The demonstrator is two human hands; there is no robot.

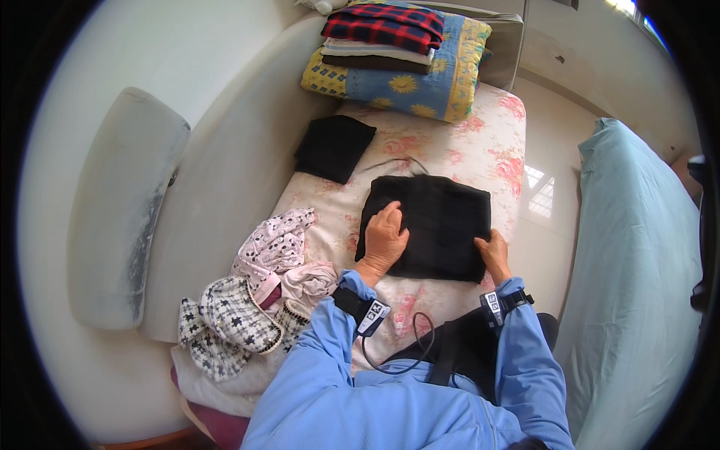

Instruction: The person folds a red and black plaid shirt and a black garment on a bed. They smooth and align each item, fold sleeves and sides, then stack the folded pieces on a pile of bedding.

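A folded black garment (442, 225) lies as a dark rectangle on the bed in front of me; its exact kind does not show. My left hand (384, 241) rests on its left part, fingers bunched together against the fabric. At the right edge, my right hand (493, 255) grips the garment, with the thumb on top and the other fingers mostly hidden. Farther off to the left is a smaller folded black cloth (336, 148). A thin cord or strap (397, 161) curves out along the garment's far edge.
A flowered sheet (469, 142) covers the bed. At its far end a blue-yellow quilt (405, 94) bears folded clothes, a red checked shirt (382, 26) uppermost. Loose patterned clothes (240, 315) are heaped on my left. A pale blue-green cloth-covered object (630, 285) stands at right.
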